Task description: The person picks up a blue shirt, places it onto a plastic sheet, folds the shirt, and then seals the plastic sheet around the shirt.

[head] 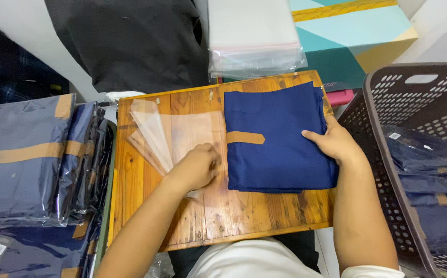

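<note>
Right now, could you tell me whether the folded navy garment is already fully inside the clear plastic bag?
No, the folded navy garment lies bare on the wooden board, with the clear plastic bag flat beside it under the left hand.

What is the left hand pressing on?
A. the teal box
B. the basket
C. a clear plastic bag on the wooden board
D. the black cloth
C: the left hand lies flat on the clear bag spread on the wooden board, beside the folded blue garment.
</note>
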